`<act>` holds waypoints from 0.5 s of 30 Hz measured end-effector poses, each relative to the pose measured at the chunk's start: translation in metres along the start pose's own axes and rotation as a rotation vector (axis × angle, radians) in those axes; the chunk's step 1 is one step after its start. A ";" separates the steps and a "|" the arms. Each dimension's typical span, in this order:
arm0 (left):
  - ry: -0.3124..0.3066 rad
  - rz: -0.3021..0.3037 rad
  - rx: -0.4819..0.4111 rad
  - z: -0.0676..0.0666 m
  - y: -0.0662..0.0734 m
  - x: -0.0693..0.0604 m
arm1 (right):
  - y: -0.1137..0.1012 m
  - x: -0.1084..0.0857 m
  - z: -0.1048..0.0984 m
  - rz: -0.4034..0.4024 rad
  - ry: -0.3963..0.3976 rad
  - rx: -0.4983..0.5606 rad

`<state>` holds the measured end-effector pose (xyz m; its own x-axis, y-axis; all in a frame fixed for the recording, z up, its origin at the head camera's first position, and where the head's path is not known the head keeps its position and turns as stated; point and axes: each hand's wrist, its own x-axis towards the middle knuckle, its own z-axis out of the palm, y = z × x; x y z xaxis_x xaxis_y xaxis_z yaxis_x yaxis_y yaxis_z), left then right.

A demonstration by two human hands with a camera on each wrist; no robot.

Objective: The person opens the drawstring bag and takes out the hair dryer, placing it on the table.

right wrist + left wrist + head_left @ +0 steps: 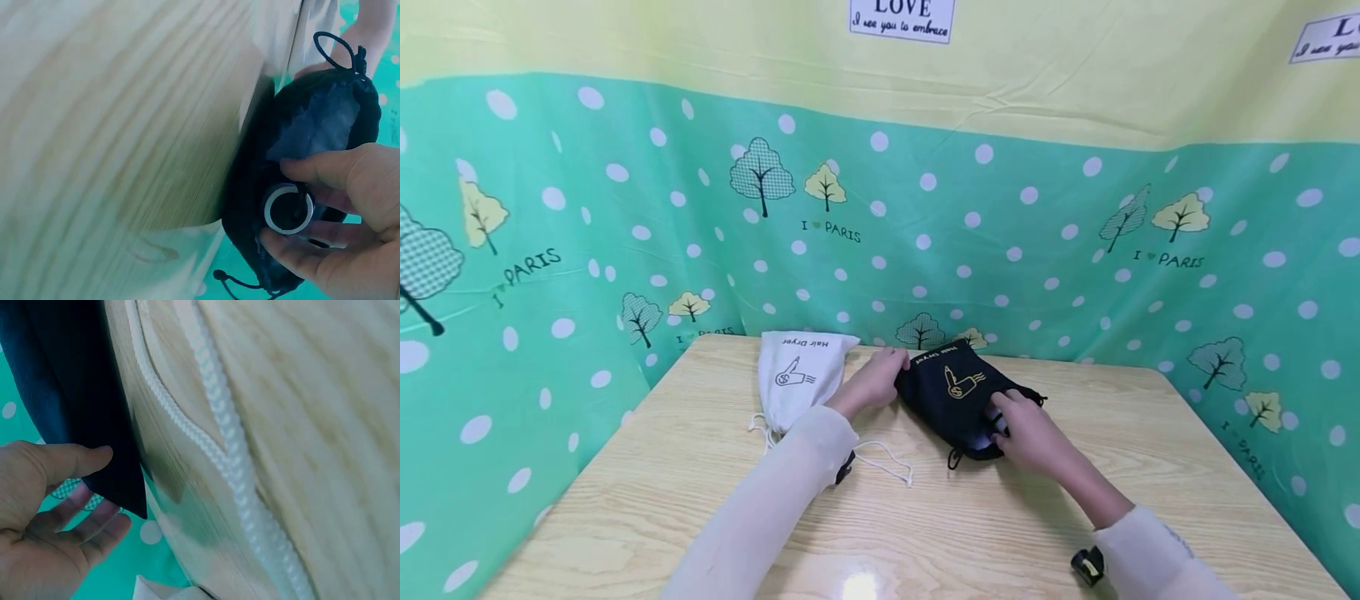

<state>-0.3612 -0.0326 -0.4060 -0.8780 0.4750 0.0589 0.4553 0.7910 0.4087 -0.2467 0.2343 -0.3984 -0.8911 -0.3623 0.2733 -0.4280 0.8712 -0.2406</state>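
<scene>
- Dotted curtain (925, 192), head view: black bag (936, 396) lies on the table (970, 533).
- Left wrist: your left hand (53, 553) pinches its corner; scant cloth could slip.
- Right wrist: your right hand (369, 253) clasps a ring-ended object (287, 210); the surrounding bag mouth (319, 128) could snag it.

Both arms (775, 500) reach forward, the left hand (876, 380) pinching, the right hand (1028, 432) gripping.

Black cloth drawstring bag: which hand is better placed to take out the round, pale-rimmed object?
Probably the right hand: its fingers are around this object at the opening of the bag; the left hand holds the far corner.
</scene>
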 end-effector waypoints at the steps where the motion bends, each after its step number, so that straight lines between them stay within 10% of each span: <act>1: 0.001 0.003 -0.003 0.000 0.000 -0.001 | 0.003 0.000 0.000 -0.005 -0.001 0.004; 15: 0.035 0.117 0.025 0.005 -0.009 -0.005 | 0.038 0.013 0.002 0.071 -0.008 0.067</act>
<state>-0.3604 -0.0404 -0.4141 -0.8230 0.5513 0.1372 0.5584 0.7404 0.3742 -0.2750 0.2624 -0.4060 -0.9208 -0.3030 0.2457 -0.3722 0.8709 -0.3210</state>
